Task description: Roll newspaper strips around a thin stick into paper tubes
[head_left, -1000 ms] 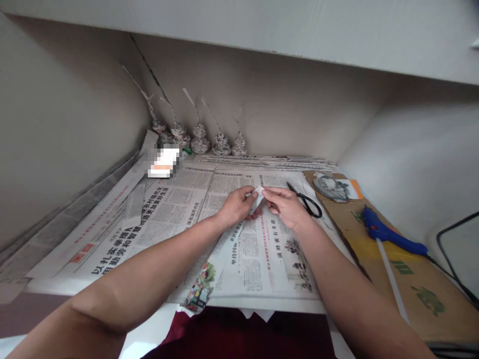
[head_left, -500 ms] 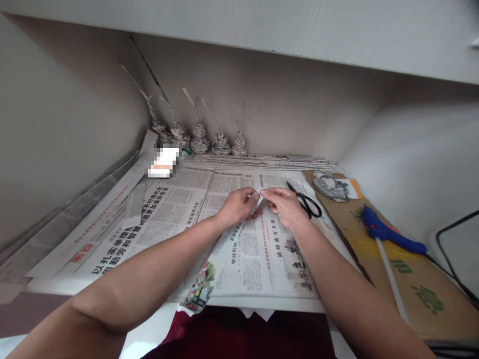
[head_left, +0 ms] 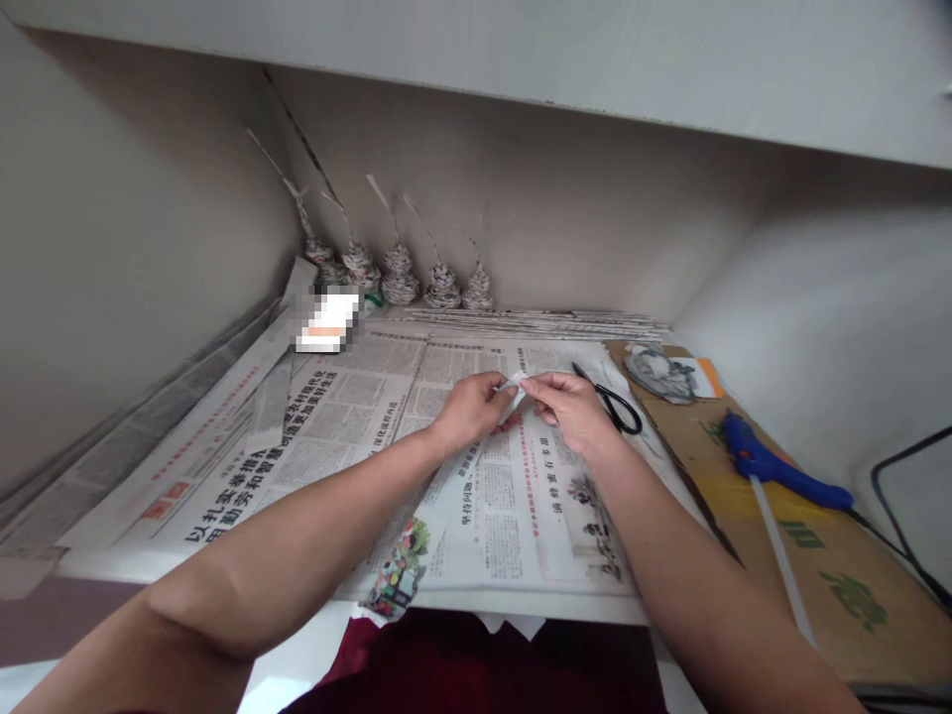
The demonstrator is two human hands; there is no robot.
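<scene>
Dark red cloth (head_left: 476,664) lies nearest, below a long newspaper strip with a many-coloured picture (head_left: 402,567) at its near end, which seems to lead up towards the hands. Beneath spread flat, printed newspaper sheets (head_left: 357,397). On the near right, a blue plastic glue gun (head_left: 780,476) with a white stick rests on brown cardboard (head_left: 892,640). Beyond, in the middle, the left hand (head_left: 474,409) and right hand (head_left: 571,407) come together, each pinching a narrow, whitish slip of paper (head_left: 519,380) between thumb and fingers, above the sheets; whether it is rolled or folded is too small to tell. It should handle as very light, soft and easily creased or torn, so a gentle fingertip pinch close to its edges suits it best. Just beyond the right hand lie black-handled metal scissors (head_left: 623,409). Farther off stretches a bundle of thin paper sticks (head_left: 535,322); at the far left stand five gourd-shaped pieces of woven paper (head_left: 400,278).
</scene>
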